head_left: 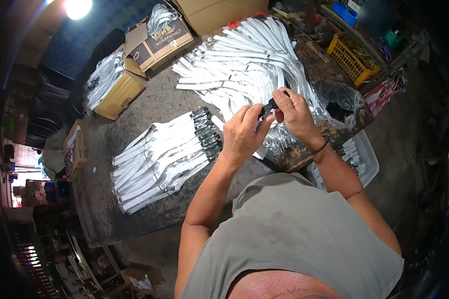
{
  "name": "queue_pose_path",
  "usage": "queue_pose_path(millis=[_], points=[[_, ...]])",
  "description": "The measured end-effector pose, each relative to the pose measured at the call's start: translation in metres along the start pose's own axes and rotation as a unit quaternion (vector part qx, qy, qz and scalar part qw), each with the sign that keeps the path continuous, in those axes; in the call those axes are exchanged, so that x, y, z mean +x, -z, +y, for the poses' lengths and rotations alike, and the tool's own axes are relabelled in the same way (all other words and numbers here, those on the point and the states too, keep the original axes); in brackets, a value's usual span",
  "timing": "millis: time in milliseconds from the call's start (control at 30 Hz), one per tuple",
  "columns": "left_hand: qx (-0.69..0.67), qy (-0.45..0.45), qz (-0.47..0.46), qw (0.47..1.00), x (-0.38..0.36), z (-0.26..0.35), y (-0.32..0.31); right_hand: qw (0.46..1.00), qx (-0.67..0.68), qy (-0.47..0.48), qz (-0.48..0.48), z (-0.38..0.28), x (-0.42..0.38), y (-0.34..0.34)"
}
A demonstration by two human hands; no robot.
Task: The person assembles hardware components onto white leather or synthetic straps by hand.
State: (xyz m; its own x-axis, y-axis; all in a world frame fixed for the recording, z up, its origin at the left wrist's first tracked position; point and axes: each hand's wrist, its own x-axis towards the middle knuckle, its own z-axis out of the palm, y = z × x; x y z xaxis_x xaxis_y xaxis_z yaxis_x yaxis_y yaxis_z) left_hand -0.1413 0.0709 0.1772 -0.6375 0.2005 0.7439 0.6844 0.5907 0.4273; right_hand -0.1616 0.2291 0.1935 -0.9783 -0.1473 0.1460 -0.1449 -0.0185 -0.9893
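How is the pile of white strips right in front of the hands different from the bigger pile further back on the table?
The near pile is smaller and lies flat in one neat fan, with a row of dark end pieces lined up along one side. The far pile is larger, heaped higher, and its strips cross at several angles; few dark ends show. Both hold the same long white strips on the same worn table.

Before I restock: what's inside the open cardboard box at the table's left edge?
The open tan cardboard box holds a bundle of white strips in clear plastic; anything beneath them is hidden.
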Motion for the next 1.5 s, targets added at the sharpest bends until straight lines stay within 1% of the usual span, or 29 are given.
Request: queue_pose_path(millis=[100, 200, 233, 333, 367, 467, 500, 600, 700, 800, 900, 1000, 1100, 1133, 1167, 1267, 1400, 1500], points=[[0.007, 0.028, 0.0, 1.0, 0.0, -0.003, 0.001, 0.997, -0.059, 0.047, 0.026, 0.005, -0.007, -0.006], [0.002, 0.025, -0.004, 1.0, -0.001, -0.006, 0.001, 0.981, -0.145, 0.123, 0.036, 0.006, -0.01, -0.005], [0.0, 0.014, -0.011, 1.0, -0.002, -0.007, 0.002, 0.981, -0.156, 0.114, 0.026, 0.002, -0.012, -0.003], [-0.003, -0.007, -0.018, 1.0, -0.003, -0.007, 0.004, 0.99, -0.123, 0.019, -0.072, -0.007, -0.006, 0.012], [-0.001, -0.006, -0.011, 1.0, -0.003, -0.007, 0.004, 0.99, -0.115, 0.005, -0.078, -0.012, -0.005, 0.011], [-0.011, 0.007, 0.01, 1.0, 0.0, -0.008, 0.004, 0.972, -0.211, 0.102, 0.003, -0.018, -0.015, -0.004], [-0.018, 0.014, 0.017, 1.0, 0.002, -0.008, 0.003, 0.967, -0.209, 0.146, 0.015, -0.013, -0.016, -0.005], [0.001, 0.011, 0.001, 1.0, -0.006, -0.01, 0.002, 0.961, -0.226, 0.158, 0.002, -0.007, -0.017, -0.002], [-0.004, 0.021, -0.034, 0.999, -0.007, -0.006, 0.004, 0.978, -0.195, 0.041, -0.053, -0.012, -0.011, 0.01], [-0.009, 0.024, -0.006, 1.0, -0.001, 0.0, 0.006, 0.992, -0.114, 0.024, -0.052, -0.005, 0.0, 0.018], [-0.021, 0.025, -0.002, 0.999, 0.001, 0.004, 0.007, 0.991, -0.111, 0.027, -0.068, -0.011, -0.001, 0.018], [-0.015, -0.024, -0.013, 1.0, -0.002, -0.001, 0.009, 0.99, -0.093, 0.018, -0.106, -0.015, -0.002, 0.022], [-0.005, -0.058, 0.006, 0.998, -0.001, 0.002, 0.012, 0.987, -0.092, 0.021, -0.126, -0.013, 0.0, 0.024], [-0.006, -0.046, 0.009, 0.999, -0.001, 0.001, 0.011, 0.987, -0.097, 0.025, -0.129, -0.015, 0.0, 0.023], [-0.005, -0.035, 0.013, 0.999, -0.001, -0.001, 0.01, 0.984, -0.154, 0.043, -0.082, -0.018, -0.007, 0.018], [-0.005, -0.018, 0.018, 1.0, -0.001, 0.0, 0.009, 0.979, -0.171, 0.1, -0.052, -0.016, -0.013, 0.013], [0.014, 0.001, 0.018, 1.0, -0.003, 0.01, 0.01, 0.98, -0.173, 0.095, -0.033, -0.007, -0.014, 0.015], [0.03, 0.022, 0.022, 0.999, -0.005, 0.017, 0.006, 0.975, -0.19, 0.111, -0.017, -0.01, -0.018, 0.014]])
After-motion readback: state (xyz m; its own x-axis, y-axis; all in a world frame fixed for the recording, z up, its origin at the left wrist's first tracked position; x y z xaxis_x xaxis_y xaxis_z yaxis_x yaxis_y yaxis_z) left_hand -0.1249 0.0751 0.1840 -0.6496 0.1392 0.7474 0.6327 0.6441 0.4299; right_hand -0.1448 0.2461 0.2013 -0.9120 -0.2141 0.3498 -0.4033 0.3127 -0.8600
